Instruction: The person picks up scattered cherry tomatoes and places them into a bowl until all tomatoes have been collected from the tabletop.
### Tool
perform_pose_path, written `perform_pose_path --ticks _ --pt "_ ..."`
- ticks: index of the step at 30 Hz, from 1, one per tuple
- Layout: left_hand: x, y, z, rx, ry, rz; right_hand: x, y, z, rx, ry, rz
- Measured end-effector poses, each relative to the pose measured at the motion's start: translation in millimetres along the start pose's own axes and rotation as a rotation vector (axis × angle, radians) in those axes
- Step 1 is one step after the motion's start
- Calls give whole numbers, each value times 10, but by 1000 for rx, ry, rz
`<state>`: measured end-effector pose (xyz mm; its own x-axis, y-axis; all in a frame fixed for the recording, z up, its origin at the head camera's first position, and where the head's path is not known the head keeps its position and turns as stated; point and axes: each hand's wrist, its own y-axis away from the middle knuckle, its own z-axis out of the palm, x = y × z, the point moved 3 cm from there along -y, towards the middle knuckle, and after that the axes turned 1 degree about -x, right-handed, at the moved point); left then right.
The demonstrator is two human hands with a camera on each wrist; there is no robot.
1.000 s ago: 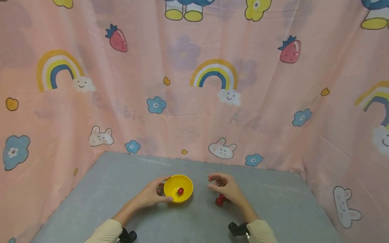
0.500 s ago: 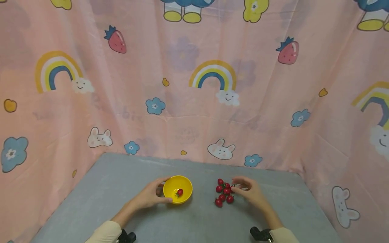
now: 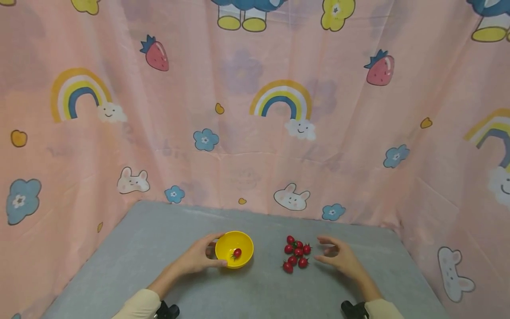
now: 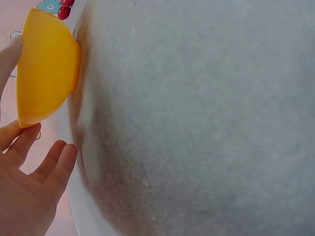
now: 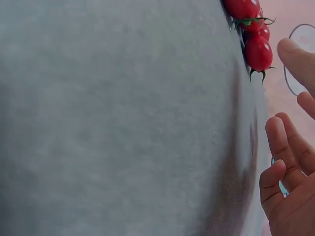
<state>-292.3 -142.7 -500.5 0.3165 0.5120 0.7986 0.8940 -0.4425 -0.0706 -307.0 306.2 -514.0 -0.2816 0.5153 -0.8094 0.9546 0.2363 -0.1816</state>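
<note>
While my left hand (image 3: 195,257) pinches the yellow bowl (image 3: 244,241) by its rim, my right hand (image 3: 341,258) hangs spread beside the loose cherry tomatoes (image 3: 299,252).
One lone tomato (image 3: 237,253) sits inside the bowl; the others lie clustered on the grey tabletop (image 3: 255,294), just apart from that spread hand. I'd judge the trick is to hold the bowl steady and take an outer one lightly, thumb against fingers, without scattering its neighbours.

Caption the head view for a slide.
Left hand holds a yellow bowl containing one tomato; right hand beside cherry tomatoes on a tabletop.
</note>
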Motion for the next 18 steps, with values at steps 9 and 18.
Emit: perform_pose_path --ticks 9,18 --pt "0 -4 0 3 6 -9 3 -151 6 -71 50 -56" --pt "7 4 -4 -4 -6 -6 10 -247 111 -117 89 -15"
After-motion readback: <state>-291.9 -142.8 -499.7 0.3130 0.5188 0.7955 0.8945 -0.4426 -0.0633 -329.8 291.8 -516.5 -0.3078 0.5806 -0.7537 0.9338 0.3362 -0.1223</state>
